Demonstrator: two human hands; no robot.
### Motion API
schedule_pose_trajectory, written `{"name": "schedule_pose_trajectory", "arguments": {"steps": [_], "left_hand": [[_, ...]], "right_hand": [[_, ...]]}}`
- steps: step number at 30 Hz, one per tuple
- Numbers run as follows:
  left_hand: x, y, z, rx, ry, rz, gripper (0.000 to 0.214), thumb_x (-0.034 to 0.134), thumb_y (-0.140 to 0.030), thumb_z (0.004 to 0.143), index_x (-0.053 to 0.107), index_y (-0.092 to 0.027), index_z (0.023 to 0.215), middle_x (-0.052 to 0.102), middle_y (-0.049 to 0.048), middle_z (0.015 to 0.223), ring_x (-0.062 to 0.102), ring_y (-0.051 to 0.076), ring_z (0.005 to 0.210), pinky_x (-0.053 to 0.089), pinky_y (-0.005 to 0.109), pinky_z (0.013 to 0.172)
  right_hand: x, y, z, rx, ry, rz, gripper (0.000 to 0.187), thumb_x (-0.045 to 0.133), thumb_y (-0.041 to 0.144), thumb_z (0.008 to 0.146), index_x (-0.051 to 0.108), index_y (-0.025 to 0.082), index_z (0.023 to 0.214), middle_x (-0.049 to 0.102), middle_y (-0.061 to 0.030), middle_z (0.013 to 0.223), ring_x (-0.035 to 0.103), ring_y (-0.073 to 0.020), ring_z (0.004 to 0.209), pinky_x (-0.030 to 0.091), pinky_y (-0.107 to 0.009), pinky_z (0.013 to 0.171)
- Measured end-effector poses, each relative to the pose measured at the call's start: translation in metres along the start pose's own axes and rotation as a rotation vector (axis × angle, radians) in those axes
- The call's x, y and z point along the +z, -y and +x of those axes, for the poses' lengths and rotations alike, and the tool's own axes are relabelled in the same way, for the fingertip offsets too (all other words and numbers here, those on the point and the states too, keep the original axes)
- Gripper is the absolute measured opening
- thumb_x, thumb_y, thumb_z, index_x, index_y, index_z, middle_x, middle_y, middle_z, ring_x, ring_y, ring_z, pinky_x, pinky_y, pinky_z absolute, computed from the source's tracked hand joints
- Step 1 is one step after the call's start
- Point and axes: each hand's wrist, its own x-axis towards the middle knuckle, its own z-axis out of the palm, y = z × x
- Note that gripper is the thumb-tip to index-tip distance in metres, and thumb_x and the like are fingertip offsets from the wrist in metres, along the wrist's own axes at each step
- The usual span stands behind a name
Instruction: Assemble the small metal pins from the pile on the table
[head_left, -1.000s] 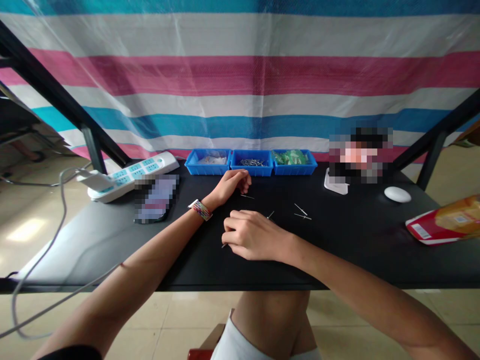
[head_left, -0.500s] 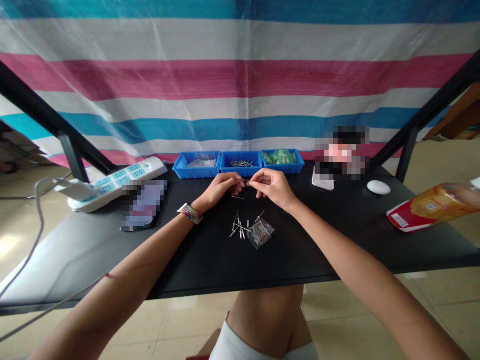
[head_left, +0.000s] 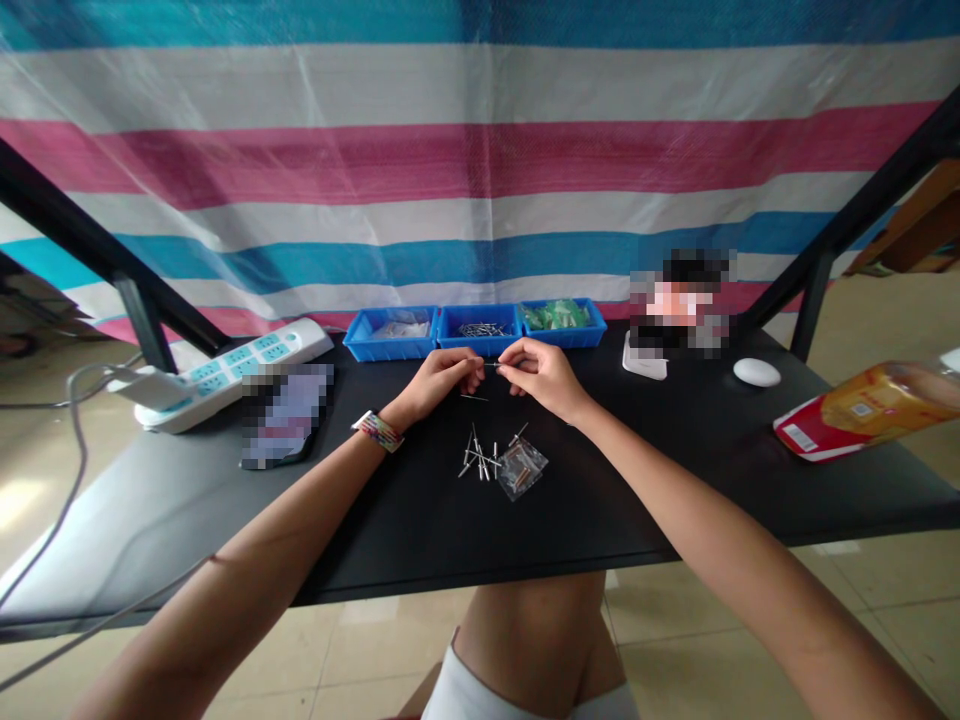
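Note:
My left hand [head_left: 448, 380] and my right hand [head_left: 541, 375] meet fingertip to fingertip over the table, in front of the blue bins. Between them they pinch a thin silver blind rivet [head_left: 491, 365], whose ends are hidden in the fingers. Just below my left hand lies a loose thin metal pin [head_left: 474, 399]. Nearer the front edge, several silver blind rivets [head_left: 480, 460] are strewn in a small heap. Touching them on the right is a small clear plastic bag [head_left: 523, 468] with brownish pieces inside.
Three blue bins stand at the back: one with clear bags [head_left: 358, 345], one with metal pieces [head_left: 450, 342], one with green packets [head_left: 596, 337]. A power strip [head_left: 247, 362] and phone [head_left: 289, 415] lie left. At right are a white rounded object [head_left: 757, 373] and a bottle [head_left: 862, 410].
The fingertips of my two hands have moved slightly apart, and more of the thin rivet shows between them. The heap and bag lie as before.

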Motion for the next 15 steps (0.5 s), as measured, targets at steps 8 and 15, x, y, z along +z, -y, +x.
{"name": "schedule_pose_trajectory", "arguments": {"steps": [8, 15], "left_hand": [[0.0044, -0.0045, -0.0011, -0.016, -0.032, 0.059, 0.054, 0.069, -0.064, 0.091, 0.072, -0.013, 0.072, 0.066, 0.0037, 0.061, 0.057, 0.012, 0.056, 0.047, 0.023, 0.058], [0.0025, -0.0064, -0.0024, -0.02, -0.026, -0.02, 0.043, 0.071, -0.056, 0.09, 0.071, -0.014, 0.081, 0.067, 0.0027, 0.065, 0.061, 0.013, 0.059, 0.05, 0.024, 0.06]], "right_hand": [[-0.0014, -0.005, 0.0011, -0.038, -0.062, -0.037, 0.021, 0.076, 0.038, 0.082, 0.068, 0.02, 0.088, 0.069, -0.0003, 0.081, 0.066, -0.0125, 0.056, 0.05, -0.023, 0.048], [-0.002, -0.0079, 0.0014, -0.033, -0.046, -0.068, 0.035, 0.076, 0.053, 0.085, 0.067, 0.02, 0.088, 0.072, -0.0037, 0.085, 0.064, -0.0135, 0.054, 0.047, -0.024, 0.047]]}}
